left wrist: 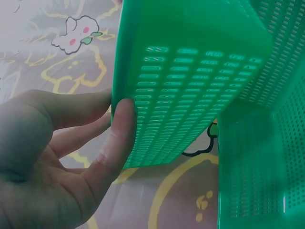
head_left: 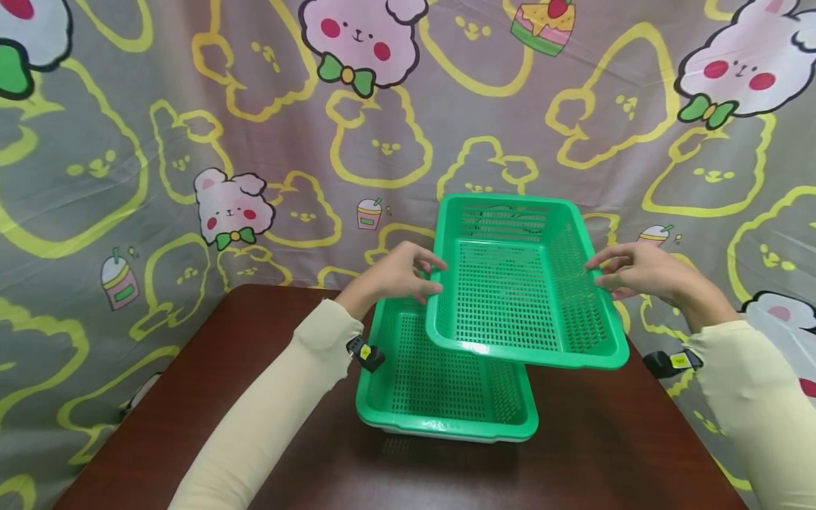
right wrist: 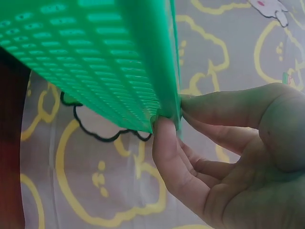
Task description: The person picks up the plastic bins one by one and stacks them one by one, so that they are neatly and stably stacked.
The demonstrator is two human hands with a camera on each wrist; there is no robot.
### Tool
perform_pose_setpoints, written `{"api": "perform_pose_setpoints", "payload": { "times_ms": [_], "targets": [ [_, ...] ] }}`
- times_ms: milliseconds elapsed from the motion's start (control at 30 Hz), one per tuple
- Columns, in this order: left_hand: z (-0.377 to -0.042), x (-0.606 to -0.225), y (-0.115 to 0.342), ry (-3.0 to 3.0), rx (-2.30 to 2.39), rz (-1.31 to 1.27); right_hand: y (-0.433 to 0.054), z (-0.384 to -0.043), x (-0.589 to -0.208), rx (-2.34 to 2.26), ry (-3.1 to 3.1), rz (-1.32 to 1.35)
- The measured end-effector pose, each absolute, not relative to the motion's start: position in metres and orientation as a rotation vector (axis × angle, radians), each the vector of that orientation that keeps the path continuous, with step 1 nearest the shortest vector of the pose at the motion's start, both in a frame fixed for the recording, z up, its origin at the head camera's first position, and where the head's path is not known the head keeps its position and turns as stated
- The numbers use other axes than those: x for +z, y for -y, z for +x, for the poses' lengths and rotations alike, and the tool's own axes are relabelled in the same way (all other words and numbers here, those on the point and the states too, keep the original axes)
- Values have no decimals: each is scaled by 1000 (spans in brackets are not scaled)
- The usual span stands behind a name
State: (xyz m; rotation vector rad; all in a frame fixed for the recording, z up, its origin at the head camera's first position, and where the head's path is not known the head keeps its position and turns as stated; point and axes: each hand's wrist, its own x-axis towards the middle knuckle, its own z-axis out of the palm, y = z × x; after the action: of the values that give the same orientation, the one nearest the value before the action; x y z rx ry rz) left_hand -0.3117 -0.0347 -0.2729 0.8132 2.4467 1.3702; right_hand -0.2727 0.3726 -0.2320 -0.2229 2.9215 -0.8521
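A green perforated plastic basket (head_left: 506, 294) is held up and tilted toward the head camera. My left hand (head_left: 408, 273) pinches its left rim between thumb and fingers, as the left wrist view also shows at the rim (left wrist: 123, 71). On the opposite side my right hand (head_left: 644, 270) pinches the right rim, thumb on one face and fingertips on the other in the right wrist view. Below and slightly left, a second green basket (head_left: 440, 425) of the same kind sits at the table, its upper right part hidden behind the raised one. A white edge shows under its front rim.
The dark reddish-brown table (head_left: 268, 397) extends under the baskets. Behind it hangs a grey curtain (head_left: 287, 163) printed with cartoon rabbits and yellow outlines, close to the table's back edge. Small black devices are strapped at the left wrist (head_left: 366, 353) and right wrist (head_left: 672, 363).
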Motion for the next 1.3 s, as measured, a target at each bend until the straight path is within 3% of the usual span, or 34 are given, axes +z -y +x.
{"api": "perform_pose_setpoints", "payload": {
  "times_ms": [1300],
  "targets": [
    [-303,-287,97,-2424,1365,766,-324,-272,-253,-1035,-2802,-299]
  ]
}}
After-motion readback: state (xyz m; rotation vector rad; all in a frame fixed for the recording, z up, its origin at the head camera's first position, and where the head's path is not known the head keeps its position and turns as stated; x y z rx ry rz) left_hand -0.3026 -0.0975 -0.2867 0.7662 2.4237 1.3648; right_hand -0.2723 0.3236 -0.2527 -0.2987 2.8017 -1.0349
